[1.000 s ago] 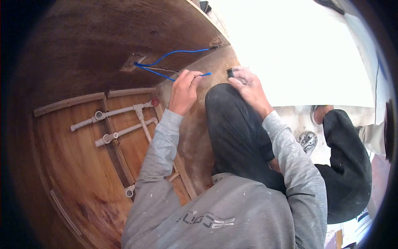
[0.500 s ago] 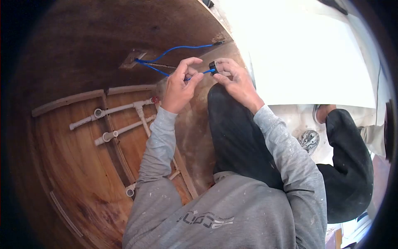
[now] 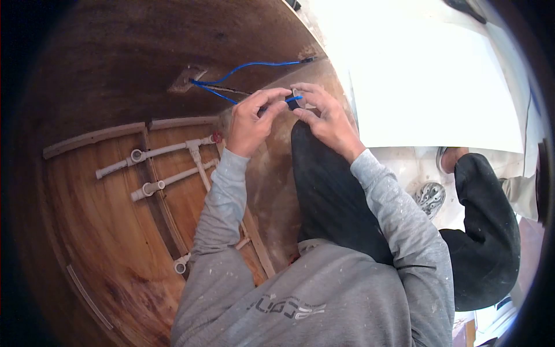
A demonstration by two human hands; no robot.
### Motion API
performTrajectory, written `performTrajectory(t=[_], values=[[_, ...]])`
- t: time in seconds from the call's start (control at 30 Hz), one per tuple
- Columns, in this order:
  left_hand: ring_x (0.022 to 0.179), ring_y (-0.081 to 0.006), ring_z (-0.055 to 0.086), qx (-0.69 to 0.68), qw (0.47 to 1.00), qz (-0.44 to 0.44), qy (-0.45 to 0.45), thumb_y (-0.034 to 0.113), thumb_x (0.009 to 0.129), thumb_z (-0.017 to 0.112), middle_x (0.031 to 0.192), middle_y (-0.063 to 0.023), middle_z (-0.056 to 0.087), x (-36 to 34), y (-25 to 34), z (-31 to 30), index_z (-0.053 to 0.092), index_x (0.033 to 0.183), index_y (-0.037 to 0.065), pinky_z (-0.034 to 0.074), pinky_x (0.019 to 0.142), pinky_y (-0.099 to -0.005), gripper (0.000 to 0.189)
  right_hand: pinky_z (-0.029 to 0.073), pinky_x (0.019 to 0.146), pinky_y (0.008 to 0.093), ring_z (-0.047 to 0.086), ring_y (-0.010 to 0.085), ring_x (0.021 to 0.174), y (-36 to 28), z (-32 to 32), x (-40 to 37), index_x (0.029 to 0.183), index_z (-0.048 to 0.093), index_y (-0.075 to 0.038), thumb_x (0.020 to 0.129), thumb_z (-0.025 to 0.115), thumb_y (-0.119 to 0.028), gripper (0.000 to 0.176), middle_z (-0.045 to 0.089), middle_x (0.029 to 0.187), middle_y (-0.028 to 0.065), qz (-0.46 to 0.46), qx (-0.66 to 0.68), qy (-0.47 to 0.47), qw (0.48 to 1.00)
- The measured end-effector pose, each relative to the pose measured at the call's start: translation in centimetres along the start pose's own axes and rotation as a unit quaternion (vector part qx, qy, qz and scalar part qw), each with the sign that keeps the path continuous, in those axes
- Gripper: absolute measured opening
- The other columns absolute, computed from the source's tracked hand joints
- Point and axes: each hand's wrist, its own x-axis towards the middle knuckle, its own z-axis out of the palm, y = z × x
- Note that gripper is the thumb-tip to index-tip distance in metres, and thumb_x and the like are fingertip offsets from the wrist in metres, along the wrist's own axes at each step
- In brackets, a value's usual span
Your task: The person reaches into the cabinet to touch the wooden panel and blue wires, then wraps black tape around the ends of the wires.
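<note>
A blue wire (image 3: pixel 231 74) comes out of a hole in the dark wooden panel and splits into two strands. Between the thumb and fingers of my left hand (image 3: pixel 250 124) the lower strand is pinched near its tip. My right hand (image 3: pixel 330 122) grips a small black ring that looks like a roll of electrical tape (image 3: pixel 293 104), right at the wire's tip. Both hands nearly meet there, and fingers partly hide the roll. The upper strand runs to a dark end (image 3: pixel 307 60) by the panel's edge.
White pipes (image 3: pixel 173 151) with a red fitting (image 3: pixel 217 137) run along the wooden boards at left. A large white sheet (image 3: pixel 428 87) spans the upper right. My bent knee (image 3: pixel 315 150) is below the hands. Another person's trouser leg (image 3: pixel 511 188) shows at far right.
My left fingers have closed in against the black roll and now touch it. The roll has tilted, showing its pale inner side, while my right fingers have shifted slightly left.
</note>
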Motion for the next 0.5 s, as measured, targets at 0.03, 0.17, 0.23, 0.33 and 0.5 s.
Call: performTrajectory(t=[0.03, 0.17, 0.23, 0.33, 0.5], values=[[0.094, -0.0077, 0.066, 0.002, 1.000, 0.005, 0.002, 0.007, 0.102, 0.076, 0.108, 0.0006, 0.076, 0.01, 0.08, 0.02, 0.078, 0.129, 0.006, 0.055, 0.084, -0.0264, 0.027, 0.061, 0.098, 0.0381, 0.071, 0.0292, 0.124, -0.01, -0.06, -0.05, 0.116, 0.073, 0.001, 0.097, 0.077, -0.004, 0.020, 0.064, 0.148, 0.0128, -0.002, -0.007, 0.001, 1.000], [0.096, -0.0078, 0.068, -0.014, 1.000, -0.006, 0.010, 0.007, 0.102, 0.076, 0.111, -0.0002, 0.078, -0.07, 0.52, 0.22, 0.078, 0.129, 0.004, 0.055, 0.087, -0.0263, 0.027, 0.061, 0.097, 0.0387, 0.070, 0.0290, 0.124, -0.61, -0.47, -0.24, 0.115, 0.073, 0.000, 0.098, 0.077, -0.004, 0.018, 0.065, 0.148, 0.0125, 0.008, -0.031, 0.008, 0.999], [0.097, -0.0080, 0.068, -0.033, 0.999, -0.032, 0.006, 0.007, 0.102, 0.076, 0.113, -0.0004, 0.078, -0.06, 0.51, 0.25, 0.078, 0.129, 0.004, 0.055, 0.088, -0.0264, 0.027, 0.061, 0.097, 0.0391, 0.070, 0.0290, 0.125, -0.72, -0.66, -0.15, 0.115, 0.073, 0.000, 0.098, 0.077, -0.004, 0.018, 0.064, 0.148, 0.0122, 0.015, -0.037, 0.012, 0.999], [0.096, -0.0083, 0.068, -0.045, 0.998, -0.051, -0.005, 0.006, 0.102, 0.076, 0.114, -0.0005, 0.078, -0.01, 0.36, 0.00, 0.078, 0.130, 0.003, 0.055, 0.089, -0.0266, 0.028, 0.061, 0.098, 0.0396, 0.069, 0.0292, 0.127, -0.88, -0.78, 0.12, 0.116, 0.073, -0.001, 0.098, 0.076, -0.004, 0.019, 0.063, 0.150, 0.0119, 0.010, -0.032, 0.010, 0.999], [0.094, -0.0082, 0.066, -0.031, 0.999, -0.009, -0.003, 0.005, 0.101, 0.076, 0.108, 0.0003, 0.076, 0.04, 0.22, 0.21, 0.079, 0.130, 0.006, 0.053, 0.084, -0.0262, 0.029, 0.061, 0.101, 0.0404, 0.068, 0.0294, 0.131, -0.54, -1.04, 0.10, 0.116, 0.073, 0.000, 0.098, 0.076, -0.003, 0.018, 0.062, 0.151, 0.0131, 0.001, -0.016, 0.003, 1.000]])
